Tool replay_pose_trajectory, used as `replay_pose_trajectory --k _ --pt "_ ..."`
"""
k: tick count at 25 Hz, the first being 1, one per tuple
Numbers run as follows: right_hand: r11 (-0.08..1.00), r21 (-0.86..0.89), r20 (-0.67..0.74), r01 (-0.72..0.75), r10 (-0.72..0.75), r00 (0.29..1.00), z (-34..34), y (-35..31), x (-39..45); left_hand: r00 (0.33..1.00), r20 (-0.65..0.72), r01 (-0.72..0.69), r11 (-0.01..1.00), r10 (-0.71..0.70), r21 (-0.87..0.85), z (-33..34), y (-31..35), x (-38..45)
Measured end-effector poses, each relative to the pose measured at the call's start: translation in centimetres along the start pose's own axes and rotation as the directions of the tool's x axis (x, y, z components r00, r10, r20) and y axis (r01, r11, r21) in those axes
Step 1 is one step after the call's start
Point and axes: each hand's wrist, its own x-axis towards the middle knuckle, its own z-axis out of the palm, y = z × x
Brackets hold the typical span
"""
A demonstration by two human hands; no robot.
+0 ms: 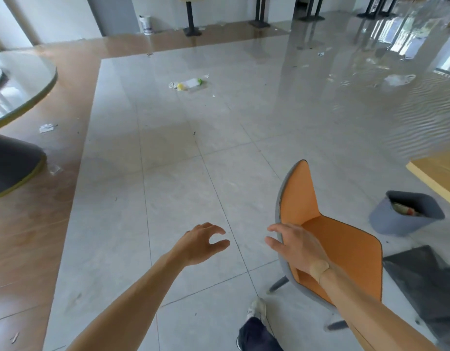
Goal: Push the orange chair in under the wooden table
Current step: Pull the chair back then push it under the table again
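The orange chair is seen on the tiled floor, well apart from the wooden table at the right edge, a grey bin between them. The right hand is laid over the chair's left edge, fingers loosely spread, nothing clasped. The left hand is held in the air, loosely curled and empty.
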Motion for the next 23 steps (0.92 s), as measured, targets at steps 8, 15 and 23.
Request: replay_pose_trajectory --k 8,15,23 --pt "0.989 0.058 0.011 -0.139 0.139 0.990 -2.7 5.9 11.1 0.989 0.144 -0.053 0.992 0.036 0.113 -3.9 2.8 15.4" --pt "0.966 0.023 -0.033 -0.257 0.258 0.966 -5.0 10.6 15.9 0.943 0.286 -0.223 0.961 0.170 0.164 -5.5 8.4 27.9" --pt "0.826 0.143 -0.057 -0.545 0.557 0.829 -2.4 13.6 18.5 0.697 0.555 -0.645 0.735 0.454 0.207 -4.2 13.0 41.2"
